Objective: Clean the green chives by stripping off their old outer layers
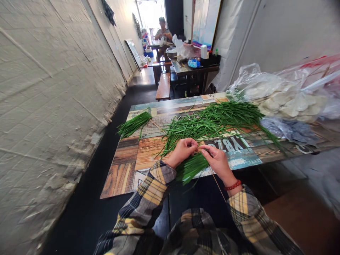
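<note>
In front of me a bunch of chives hangs over the table's near edge, just below my hands. My left hand is closed in a pinch at the bunch's gathered end. My right hand, with a red bead bracelet at the wrist, pinches a thin bamboo skewer close beside it. The skewer's lower part slants down towards my right sleeve; where its tip meets the chives is hidden by my fingers. Beyond my hands lies a large loose pile of chives. Further left, a neat bundle of chives has a skewer sticking out.
Clear plastic bags with pale round slices stand at the table's right end. A crumpled greyish bag lies beside them. A white brick wall runs along the left. Behind are a bench, another cluttered table and a seated person.
</note>
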The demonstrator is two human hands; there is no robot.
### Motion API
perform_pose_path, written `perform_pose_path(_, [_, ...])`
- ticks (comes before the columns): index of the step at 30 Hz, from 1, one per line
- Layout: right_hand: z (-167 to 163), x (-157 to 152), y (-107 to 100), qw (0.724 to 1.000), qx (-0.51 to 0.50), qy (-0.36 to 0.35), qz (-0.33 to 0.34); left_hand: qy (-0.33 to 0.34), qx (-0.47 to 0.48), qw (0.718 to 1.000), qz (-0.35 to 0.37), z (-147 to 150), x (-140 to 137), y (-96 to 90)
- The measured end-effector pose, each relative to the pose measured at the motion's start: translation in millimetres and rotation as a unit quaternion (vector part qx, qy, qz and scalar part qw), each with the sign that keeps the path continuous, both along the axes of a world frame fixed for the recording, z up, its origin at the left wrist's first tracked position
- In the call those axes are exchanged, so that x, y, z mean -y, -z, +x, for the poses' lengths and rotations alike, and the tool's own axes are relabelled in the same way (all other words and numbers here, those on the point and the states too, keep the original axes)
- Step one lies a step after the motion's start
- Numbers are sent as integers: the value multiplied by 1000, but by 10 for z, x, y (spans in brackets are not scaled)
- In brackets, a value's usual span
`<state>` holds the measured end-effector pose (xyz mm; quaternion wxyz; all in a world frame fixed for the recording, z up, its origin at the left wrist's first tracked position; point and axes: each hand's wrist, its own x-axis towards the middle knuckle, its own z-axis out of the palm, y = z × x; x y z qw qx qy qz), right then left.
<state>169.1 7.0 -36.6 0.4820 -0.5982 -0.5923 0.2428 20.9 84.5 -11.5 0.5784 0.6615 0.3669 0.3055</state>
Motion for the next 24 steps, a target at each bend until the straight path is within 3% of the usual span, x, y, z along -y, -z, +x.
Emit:
perform_pose_path(10, [-10, 3, -28, 1000, 4, 5, 1, 0, 3, 1000, 1, 1, 11, -20])
perform_pose_path(20, [-24, -4, -44, 999, 25, 22, -16, -18, -53, 986, 159, -5, 20, -23])
perform_pose_path(24, [-25, -9, -31, 1000, -23, 18, -5, -32, -83, 975, 204, -5, 38, -39])
